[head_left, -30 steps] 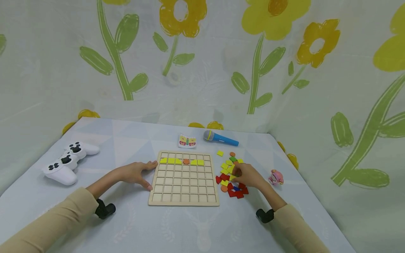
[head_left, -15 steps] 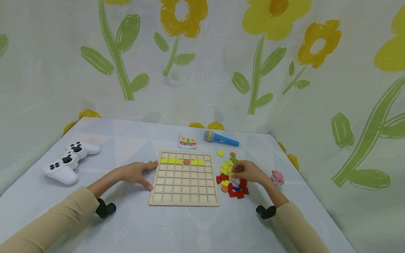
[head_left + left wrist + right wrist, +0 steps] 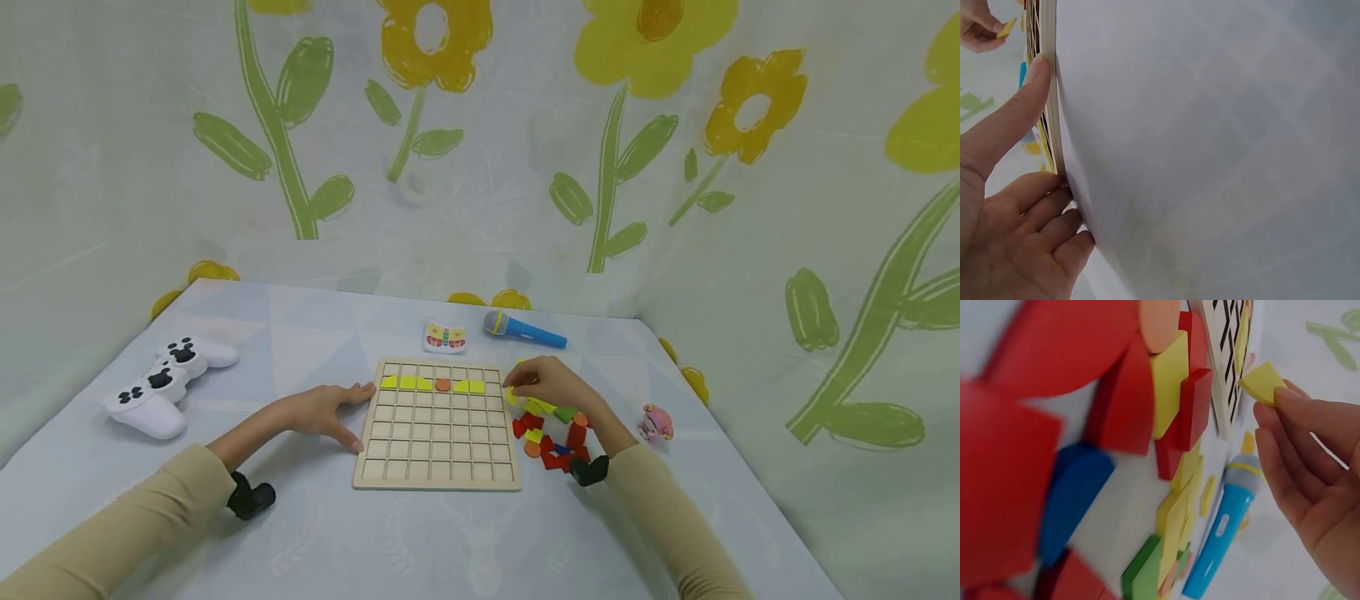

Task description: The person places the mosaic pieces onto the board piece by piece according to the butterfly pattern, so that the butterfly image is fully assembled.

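Between thumb and fingertips, my right hand (image 3: 555, 383) pinches a small flat yellow tile (image 3: 1262, 383), held up near the right edge of the wooden grid board (image 3: 437, 482). Spread along the board's left edge is my left hand (image 3: 318, 410), with its thumb and fingertips touching the side. In the board's second row from the back lie several yellow tiles and one orange disc (image 3: 443, 385). Under and beside my right forearm spreads a pile of loose tiles, among them red tiles (image 3: 1121, 403), a blue tile (image 3: 1075, 497) and a green tile (image 3: 1142, 569).
Behind the board stand a small pattern card (image 3: 446, 337) and a blue toy microphone (image 3: 528, 330). A white game controller (image 3: 161, 387) lies at the left. To the right of the tile pile sits a pink figurine (image 3: 656, 422). A flower-printed curtain (image 3: 480, 167) hangs beyond the table.
My right hand has risen from the tile pile and moved left and back to the board's right edge, carrying a yellow tile. The left hand has stayed at the board's left edge.
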Demonstrator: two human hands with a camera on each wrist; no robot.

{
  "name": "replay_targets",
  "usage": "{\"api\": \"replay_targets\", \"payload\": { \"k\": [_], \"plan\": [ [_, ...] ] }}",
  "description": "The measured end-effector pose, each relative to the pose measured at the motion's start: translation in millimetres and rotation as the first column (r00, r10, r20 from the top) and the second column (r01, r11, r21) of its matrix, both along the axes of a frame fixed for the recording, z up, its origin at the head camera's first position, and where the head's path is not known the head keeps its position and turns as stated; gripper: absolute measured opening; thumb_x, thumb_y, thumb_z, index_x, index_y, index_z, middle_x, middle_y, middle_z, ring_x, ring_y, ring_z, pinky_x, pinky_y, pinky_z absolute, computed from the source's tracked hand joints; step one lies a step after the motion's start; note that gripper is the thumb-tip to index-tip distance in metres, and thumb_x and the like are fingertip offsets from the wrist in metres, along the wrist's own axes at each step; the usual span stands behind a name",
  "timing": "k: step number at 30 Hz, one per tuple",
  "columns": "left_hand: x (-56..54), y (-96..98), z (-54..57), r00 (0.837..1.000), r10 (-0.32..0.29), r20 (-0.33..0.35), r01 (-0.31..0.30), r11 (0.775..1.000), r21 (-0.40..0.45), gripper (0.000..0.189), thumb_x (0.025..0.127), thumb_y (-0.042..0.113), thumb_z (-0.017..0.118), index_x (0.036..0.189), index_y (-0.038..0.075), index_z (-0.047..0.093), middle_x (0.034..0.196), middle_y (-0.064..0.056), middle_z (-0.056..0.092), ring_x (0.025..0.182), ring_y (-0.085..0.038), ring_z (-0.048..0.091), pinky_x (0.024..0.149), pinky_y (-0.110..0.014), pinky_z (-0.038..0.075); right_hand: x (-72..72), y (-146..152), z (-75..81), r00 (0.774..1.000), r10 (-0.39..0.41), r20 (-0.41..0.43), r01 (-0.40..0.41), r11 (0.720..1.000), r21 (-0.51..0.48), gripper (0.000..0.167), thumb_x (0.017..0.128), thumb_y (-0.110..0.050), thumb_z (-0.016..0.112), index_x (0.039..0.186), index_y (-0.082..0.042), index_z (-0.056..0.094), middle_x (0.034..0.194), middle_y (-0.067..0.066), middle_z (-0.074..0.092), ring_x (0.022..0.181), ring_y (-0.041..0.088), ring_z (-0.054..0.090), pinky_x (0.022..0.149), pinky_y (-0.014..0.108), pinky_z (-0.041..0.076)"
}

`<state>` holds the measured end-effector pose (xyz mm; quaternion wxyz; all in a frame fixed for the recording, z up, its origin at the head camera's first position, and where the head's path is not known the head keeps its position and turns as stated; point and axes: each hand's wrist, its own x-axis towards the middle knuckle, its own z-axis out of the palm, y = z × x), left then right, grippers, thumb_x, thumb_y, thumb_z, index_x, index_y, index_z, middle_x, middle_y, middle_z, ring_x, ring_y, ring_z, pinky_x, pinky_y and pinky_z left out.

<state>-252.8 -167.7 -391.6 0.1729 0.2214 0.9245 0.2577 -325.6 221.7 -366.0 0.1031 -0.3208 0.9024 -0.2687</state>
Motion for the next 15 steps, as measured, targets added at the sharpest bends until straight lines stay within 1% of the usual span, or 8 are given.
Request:
{"api": "replay_targets", "payload": {
  "k": [3, 8, 15],
  "plan": [
    [0.6, 0.4, -0.1, 1.0, -0.007, -0.005, 0.007, 1.0, 0.004, 0.103, 0.07, 0.039, 0.085, 0.147, -0.005, 0.032, 0.151, -0.029, 0.024, 0.139, -0.046, 0.021, 0.108, -0.06, 0.023, -7.2, -13.8, 0.9, 1.0, -0.011, -0.01, 0.012, 1.0, 0.024, 0.013, 0.091, -0.007, 0.067, 0.102, -0.006, 0.073, 0.096, 0.0, 0.07, 0.081, 0.014, 0.061, 0.08, 0.026, 0.053],
    [1.7, 0.9, 0.4, 1.0, -0.006, -0.011, 0.006, 1.0, 0.001, 0.103, 0.069, 0.038, 0.085, 0.147, -0.004, 0.033, 0.151, -0.029, 0.025, 0.139, -0.046, 0.022, 0.108, -0.06, 0.024, -15.0, -29.0, 1.8, 1.0, -0.021, -0.018, 0.023, 0.997, 0.07, 0.01, 0.091, -0.005, 0.066, 0.098, -0.008, 0.074, 0.092, -0.001, 0.069, 0.08, 0.015, 0.06, 0.08, 0.027, 0.052],
    [2.0, 0.6, 0.1, 1.0, -0.001, -0.016, 0.001, 1.0, 0.0, 0.102, 0.069, 0.038, 0.085, 0.146, -0.004, 0.033, 0.151, -0.029, 0.025, 0.139, -0.047, 0.022, 0.107, -0.06, 0.024, -22.1, -38.9, -0.2, 0.998, -0.051, 0.021, 0.049, 0.996, 0.078, 0.012, 0.09, -0.004, 0.067, 0.098, -0.009, 0.074, 0.091, -0.001, 0.07, 0.082, 0.015, 0.061, 0.081, 0.027, 0.052]
  ]
}}
